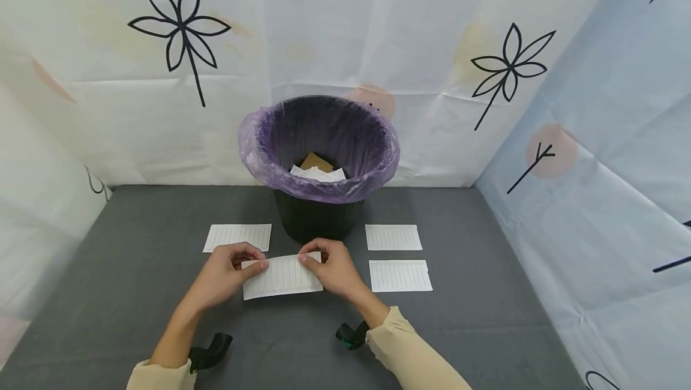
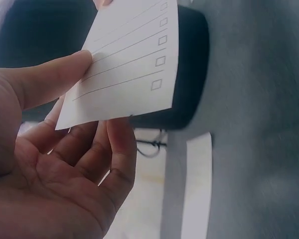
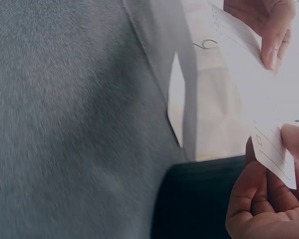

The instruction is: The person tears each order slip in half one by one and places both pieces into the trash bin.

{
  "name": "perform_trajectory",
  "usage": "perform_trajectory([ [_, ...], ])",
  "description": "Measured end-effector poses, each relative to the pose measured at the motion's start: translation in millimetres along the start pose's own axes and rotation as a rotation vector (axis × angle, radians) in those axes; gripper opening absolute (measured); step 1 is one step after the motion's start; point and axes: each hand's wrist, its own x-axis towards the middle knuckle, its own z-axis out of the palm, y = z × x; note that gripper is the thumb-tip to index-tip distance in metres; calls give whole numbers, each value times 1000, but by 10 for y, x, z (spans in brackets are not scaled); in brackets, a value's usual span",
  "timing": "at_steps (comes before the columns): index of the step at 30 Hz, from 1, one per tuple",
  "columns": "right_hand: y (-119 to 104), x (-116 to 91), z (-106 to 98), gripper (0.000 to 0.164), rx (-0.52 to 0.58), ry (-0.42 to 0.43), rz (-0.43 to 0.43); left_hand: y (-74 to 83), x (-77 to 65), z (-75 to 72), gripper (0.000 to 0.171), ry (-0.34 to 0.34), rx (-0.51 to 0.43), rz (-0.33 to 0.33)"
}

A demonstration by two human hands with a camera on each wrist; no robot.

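A white lined sheet of paper (image 1: 282, 276) with a row of small checkboxes is held up in front of the bin, raised over the table. My left hand (image 1: 229, 273) pinches its left end, thumb on the printed face and fingers behind. At the other end my right hand (image 1: 333, 267) pinches it the same way. In the left wrist view the left thumb (image 2: 65, 74) lies across the ruled lines of the sheet. The right wrist view shows the paper (image 3: 249, 84) stretched between both hands, slightly bent.
A black bin (image 1: 318, 216) lined with a purple bag (image 1: 378, 168) stands at the table's back, holding white paper (image 1: 318, 174) and a brown piece (image 1: 317, 162). Similar sheets lie left (image 1: 237, 237) and right, one (image 1: 393, 237) behind another (image 1: 400, 276). Patterned cloth (image 1: 324, 30) hangs behind.
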Motion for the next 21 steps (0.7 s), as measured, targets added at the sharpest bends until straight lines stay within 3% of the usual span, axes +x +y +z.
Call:
perform_trajectory([
  [9, -100, -99, -280, 9, 61, 23, 33, 222, 90, 153, 8, 7, -69, 34],
  [21, -111, -190, -495, 9, 78, 54, 44, 364, 223, 369, 8, -11, -86, 115],
])
